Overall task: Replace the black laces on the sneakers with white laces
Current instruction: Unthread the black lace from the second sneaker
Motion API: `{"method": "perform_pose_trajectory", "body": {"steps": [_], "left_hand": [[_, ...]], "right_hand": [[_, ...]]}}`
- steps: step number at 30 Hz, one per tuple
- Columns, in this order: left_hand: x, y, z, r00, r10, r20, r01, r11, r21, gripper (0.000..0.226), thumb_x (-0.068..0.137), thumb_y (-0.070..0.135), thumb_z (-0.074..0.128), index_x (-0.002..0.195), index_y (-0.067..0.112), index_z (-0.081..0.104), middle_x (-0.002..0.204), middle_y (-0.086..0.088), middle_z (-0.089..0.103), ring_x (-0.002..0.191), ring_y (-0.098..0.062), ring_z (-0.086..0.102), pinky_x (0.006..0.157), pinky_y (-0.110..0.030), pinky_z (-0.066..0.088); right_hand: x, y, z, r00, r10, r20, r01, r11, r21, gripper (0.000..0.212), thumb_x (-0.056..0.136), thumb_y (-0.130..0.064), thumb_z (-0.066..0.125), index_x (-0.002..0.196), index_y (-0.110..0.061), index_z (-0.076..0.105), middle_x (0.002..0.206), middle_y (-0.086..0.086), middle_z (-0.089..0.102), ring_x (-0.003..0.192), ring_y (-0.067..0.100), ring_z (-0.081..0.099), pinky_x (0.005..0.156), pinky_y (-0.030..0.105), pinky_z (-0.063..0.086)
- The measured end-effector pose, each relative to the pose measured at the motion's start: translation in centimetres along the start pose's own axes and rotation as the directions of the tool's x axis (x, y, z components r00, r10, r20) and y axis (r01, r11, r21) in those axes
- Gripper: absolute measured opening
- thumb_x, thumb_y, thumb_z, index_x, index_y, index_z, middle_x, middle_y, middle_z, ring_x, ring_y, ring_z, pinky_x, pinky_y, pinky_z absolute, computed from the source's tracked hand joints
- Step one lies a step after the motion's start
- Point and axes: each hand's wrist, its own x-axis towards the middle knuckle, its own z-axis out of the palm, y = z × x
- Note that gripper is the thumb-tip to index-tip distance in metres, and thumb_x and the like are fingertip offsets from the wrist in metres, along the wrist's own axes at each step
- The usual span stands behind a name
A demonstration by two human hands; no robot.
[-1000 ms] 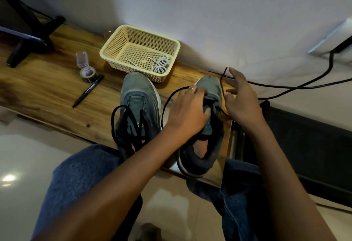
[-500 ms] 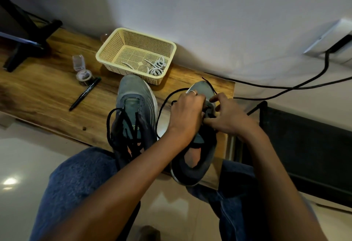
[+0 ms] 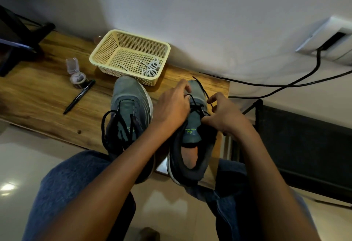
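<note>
While the grey knit sneaker with the dark heel collar [image 3: 192, 145] rests on the wooden tabletop's [image 3: 38, 95] near edge, the left hand [image 3: 172, 107] curls over its tongue, seemingly pinching the thin black lace [image 3: 202, 90], and the right hand [image 3: 226, 115] pinches a strand beside the eyelets. The lace looks limp and light, best taken near its stiff tip. Farther off, coiled white laces [image 3: 151, 68] lie in the cream perforated plastic basket [image 3: 106, 50].
</note>
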Motion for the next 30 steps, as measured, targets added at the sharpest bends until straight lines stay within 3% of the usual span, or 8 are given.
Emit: {"method": "perform_pose_trajectory", "body": {"steps": [3, 5, 9, 14, 17, 20, 26, 30], "left_hand": [[-0.4, 0.4, 0.6, 0.981, 0.109, 0.159, -0.137, 0.975, 0.173, 0.046, 0.086, 0.029, 0.062, 0.13, 0.034, 0.049, 0.12, -0.003, 0.062, 0.115, -0.024, 0.053, 0.092, -0.04, 0.046], [-0.7, 0.6, 0.9, 0.975, 0.169, 0.148, -0.205, 0.937, 0.284, 0.042, 0.085, 0.033, 0.064, 0.126, 0.039, 0.056, 0.118, 0.002, 0.063, 0.116, -0.02, 0.052, 0.095, -0.039, 0.042], [-0.9, 0.9, 0.7, 0.974, 0.224, 0.043, -0.224, 0.904, 0.364, 0.023, 0.094, 0.031, 0.057, 0.114, 0.027, 0.067, 0.103, -0.003, 0.068, 0.098, -0.022, 0.061, 0.077, -0.03, 0.038], [-0.4, 0.9, 0.4, 0.986, 0.164, 0.01, -0.161, 0.957, 0.24, 0.02, 0.097, 0.019, 0.054, 0.112, 0.017, 0.066, 0.105, -0.008, 0.066, 0.096, -0.025, 0.063, 0.067, -0.03, 0.042], [0.0, 0.2, -0.7, 0.981, 0.115, -0.158, -0.088, 0.981, 0.17, 0.017, 0.096, 0.019, 0.055, 0.109, 0.015, 0.065, 0.107, -0.006, 0.066, 0.093, -0.022, 0.063, 0.065, -0.026, 0.041], [0.6, -0.9, -1.5, 0.968, 0.076, -0.239, -0.039, 0.987, 0.158, 0.014, 0.094, 0.02, 0.059, 0.103, 0.013, 0.065, 0.102, -0.008, 0.068, 0.09, -0.025, 0.064, 0.07, -0.038, 0.052], [-0.8, 0.6, 0.3, 0.988, 0.109, 0.105, -0.133, 0.958, 0.255, 0.042, 0.085, 0.037, 0.066, 0.126, 0.033, 0.058, 0.122, -0.001, 0.061, 0.119, -0.022, 0.05, 0.104, -0.041, 0.037], [-0.9, 0.6, 1.4, 0.986, 0.161, 0.036, -0.164, 0.928, 0.336, 0.02, 0.09, 0.027, 0.061, 0.108, 0.025, 0.069, 0.104, -0.002, 0.069, 0.103, -0.022, 0.06, 0.102, -0.04, 0.035]], "right_hand": [[-0.1, -0.1, 0.0, 1.0, -0.005, 0.001, 0.005, 1.0, -0.003, 0.059, 0.079, -0.021, 0.073, 0.128, -0.016, 0.041, 0.122, 0.01, 0.048, 0.104, 0.026, 0.054, 0.065, 0.031, 0.046], [-0.2, -0.3, 0.0, 1.0, -0.006, 0.001, 0.006, 1.0, -0.013, 0.059, 0.078, -0.024, 0.075, 0.126, -0.017, 0.041, 0.122, 0.01, 0.049, 0.106, 0.027, 0.055, 0.075, 0.035, 0.051], [-0.4, -0.5, 0.0, 1.0, -0.01, 0.003, 0.01, 1.0, -0.026, 0.055, 0.078, -0.017, 0.073, 0.124, -0.019, 0.042, 0.118, 0.01, 0.05, 0.1, 0.026, 0.055, 0.072, 0.035, 0.052], [-0.5, -0.6, -0.2, 1.0, 0.008, 0.009, -0.008, 0.999, -0.033, 0.054, 0.078, -0.016, 0.073, 0.123, -0.019, 0.044, 0.117, 0.012, 0.053, 0.098, 0.027, 0.058, 0.078, 0.04, 0.055], [-0.6, -0.6, -0.4, 1.0, 0.016, 0.014, -0.016, 0.999, -0.029, 0.053, 0.079, -0.016, 0.074, 0.123, -0.017, 0.044, 0.118, 0.012, 0.053, 0.1, 0.027, 0.057, 0.08, 0.04, 0.054], [-0.6, -0.7, -0.4, 1.0, 0.016, 0.012, -0.016, 0.999, -0.044, 0.053, 0.079, -0.016, 0.073, 0.123, -0.017, 0.044, 0.12, 0.012, 0.052, 0.102, 0.027, 0.056, 0.081, 0.039, 0.054], [-0.6, -0.9, -0.1, 1.0, -0.001, -0.007, 0.001, 0.999, -0.046, 0.054, 0.078, -0.022, 0.074, 0.123, -0.015, 0.045, 0.116, 0.011, 0.056, 0.102, 0.027, 0.058, 0.082, 0.042, 0.055], [-0.8, -1.0, 0.0, 1.0, 0.009, -0.014, -0.009, 0.999, -0.035, 0.051, 0.079, -0.02, 0.074, 0.123, -0.016, 0.048, 0.115, 0.012, 0.06, 0.102, 0.027, 0.06, 0.085, 0.044, 0.055]]}}
